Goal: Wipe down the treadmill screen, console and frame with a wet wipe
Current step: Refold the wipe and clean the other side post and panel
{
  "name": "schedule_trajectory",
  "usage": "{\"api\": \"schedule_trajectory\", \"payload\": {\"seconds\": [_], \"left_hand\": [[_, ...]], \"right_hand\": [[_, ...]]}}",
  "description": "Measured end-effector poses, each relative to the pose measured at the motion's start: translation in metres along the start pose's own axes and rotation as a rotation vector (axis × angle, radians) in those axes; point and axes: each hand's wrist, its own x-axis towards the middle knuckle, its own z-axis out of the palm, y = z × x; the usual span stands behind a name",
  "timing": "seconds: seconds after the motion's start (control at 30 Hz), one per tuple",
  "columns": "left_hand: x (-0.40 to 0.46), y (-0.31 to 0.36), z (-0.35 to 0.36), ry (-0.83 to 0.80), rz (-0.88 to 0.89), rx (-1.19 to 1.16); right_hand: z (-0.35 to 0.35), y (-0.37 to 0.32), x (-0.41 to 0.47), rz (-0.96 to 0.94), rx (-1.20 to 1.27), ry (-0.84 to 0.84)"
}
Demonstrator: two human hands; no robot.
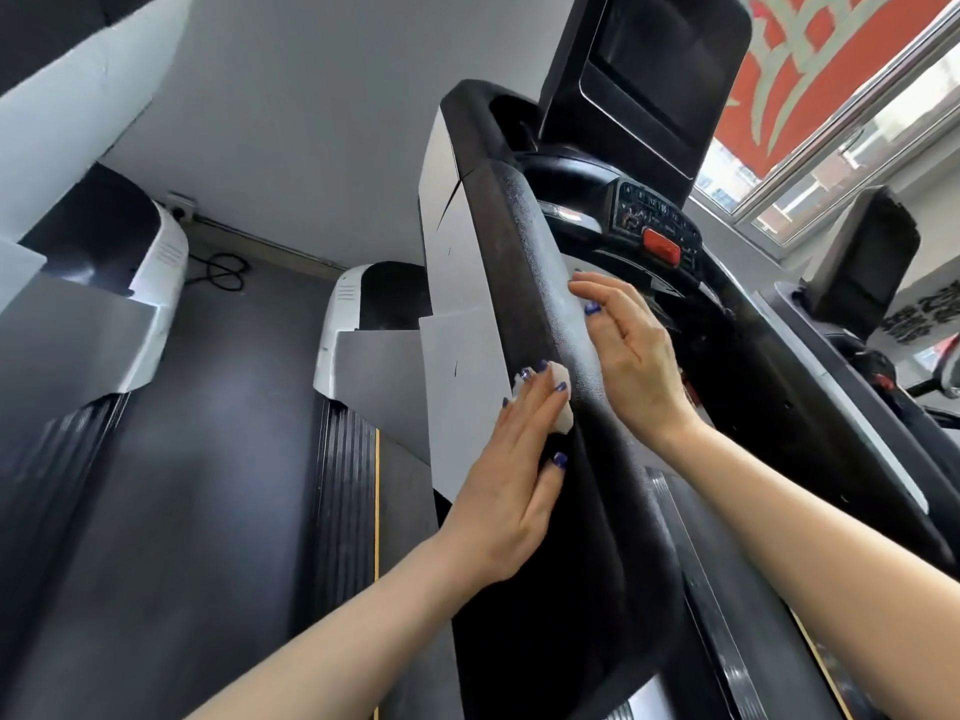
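The treadmill's black padded left handrail (519, 241) runs from the console down toward me. My left hand (511, 470) lies flat against its outer side and presses a small white wet wipe (563, 394) onto it with straight fingers. My right hand (631, 356) rests on the rail's inner side, fingers straight and relaxed. The dark screen (660, 75) stands at the top. Below it is the console (649, 215) with its buttons and a red stop key (662, 244). The grey frame upright (452, 283) is left of the rail.
A second treadmill (104, 314) stands at the left, with dark floor (218, 433) between the machines. A wall socket and a black cable (223, 272) are at the far wall. Another machine's screen (862, 257) and a window (857, 127) are on the right.
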Motion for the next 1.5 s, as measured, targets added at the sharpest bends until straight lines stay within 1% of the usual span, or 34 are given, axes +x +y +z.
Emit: {"api": "schedule_trajectory", "payload": {"seconds": [0.1,0.2,0.33,0.4,0.47,0.53,0.6,0.67,0.73,0.8,0.9,0.97,1.0,1.03,1.13,1.17,1.23,1.33,1.4,1.5], "left_hand": [[0.0,-0.001,0.003,0.088,-0.072,-0.003],[-0.01,0.005,0.012,0.169,-0.129,0.018],[-0.028,0.004,0.016,0.099,-0.199,-0.029],[-0.025,-0.004,0.011,0.077,-0.315,-0.086],[-0.013,-0.015,0.003,0.054,-0.425,-0.146],[-0.003,-0.02,-0.003,0.029,-0.421,-0.173],[-0.003,-0.017,-0.003,0.004,-0.347,-0.182],[-0.01,-0.016,-0.001,-0.018,-0.29,-0.205],[-0.013,-0.028,-0.001,-0.022,-0.289,-0.23],[-0.01,-0.047,-0.003,0.004,-0.369,-0.24],[-0.001,-0.077,-0.007,0.03,-0.548,-0.273],[0.004,-0.087,-0.008,0.047,-0.645,-0.279],[0.005,-0.085,-0.009,0.049,-0.66,-0.278],[0.006,-0.08,-0.008,0.047,-0.628,-0.27],[-0.002,-0.049,-0.005,-0.004,-0.394,-0.241],[-0.005,-0.044,-0.004,-0.011,-0.359,-0.253],[-0.013,-0.054,-0.003,-0.002,-0.365,-0.279],[-0.022,-0.077,-0.005,0.03,-0.462,-0.284],[-0.024,-0.086,-0.003,0.041,-0.475,-0.299],[-0.005,-0.102,-0.003,0.099,-0.541,-0.335]], "right_hand": [[0.012,0.005,0.007,-0.054,-0.049,-0.037],[0.025,0.008,0.014,-0.089,-0.143,-0.109],[0.033,0.007,0.027,-0.119,-0.233,-0.19],[0.036,0.008,0.032,-0.107,-0.255,-0.217],[0.038,0.008,0.034,-0.082,-0.258,-0.206],[0.039,0.008,0.033,-0.067,-0.248,-0.163],[0.04,0.007,0.032,-0.059,-0.231,-0.128],[0.04,0.006,0.032,-0.062,-0.232,-0.121],[0.04,0.006,0.032,-0.098,-0.257,-0.144],[0.041,0.007,0.032,-0.149,-0.273,-0.183],[0.041,0.008,0.034,-0.181,-0.295,-0.22],[0.042,0.008,0.034,-0.195,-0.311,-0.234],[0.042,0.008,0.034,-0.2,-0.312,-0.236],[0.042,0.007,0.034,-0.205,-0.308,-0.233],[0.041,0.007,0.034,-0.204,-0.293,-0.226],[0.041,0.006,0.034,-0.201,-0.292,-0.231],[0.041,0.007,0.033,-0.199,-0.294,-0.244],[0.041,0.008,0.033,-0.203,-0.29,-0.252],[0.041,0.009,0.033,-0.222,-0.282,-0.259],[0.04,0.011,0.035,-0.214,-0.268,-0.266]]}}
